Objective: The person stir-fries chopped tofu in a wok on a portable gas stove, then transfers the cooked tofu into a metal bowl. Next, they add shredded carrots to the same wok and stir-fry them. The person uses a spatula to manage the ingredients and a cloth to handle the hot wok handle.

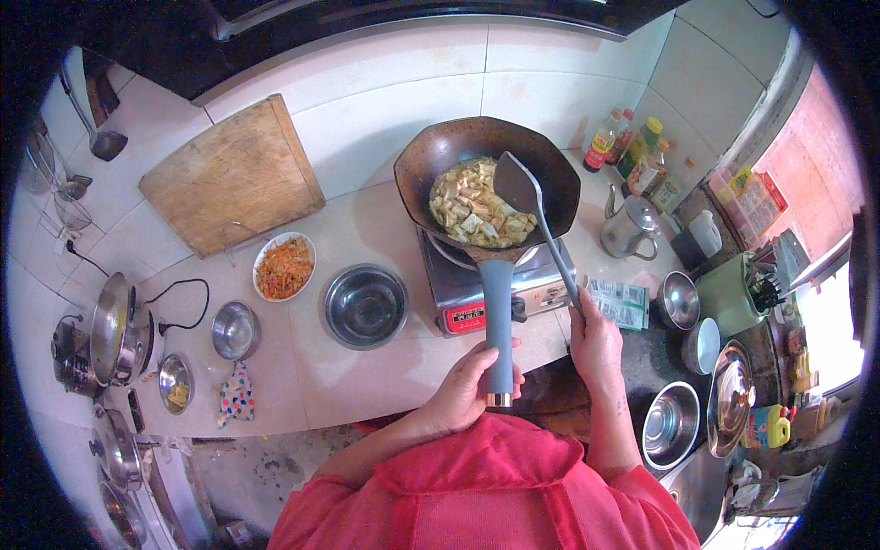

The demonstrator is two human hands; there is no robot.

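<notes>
A dark wok (440, 148) sits over a portable gas stove (440, 275), with pale, chopped food pieces (467, 206) gathered in its bottom. My left hand (464, 385) is wrapped around the wok's grey-blue handle (500, 309). With my right hand (597, 337) I grip the long grey handle of a spatula (550, 234). The broad dark blade of that spatula rests inside the wok, at the right side of the food.
Left of the stove are an empty metal bowl (366, 307), a white bowl of shredded orange vegetables (283, 268) and a wooden cutting board (237, 175) leaning on tiles. Sauce bottles (602, 142), a metal kettle (629, 227) and a seasoning packet (619, 304) stand or lie to the right.
</notes>
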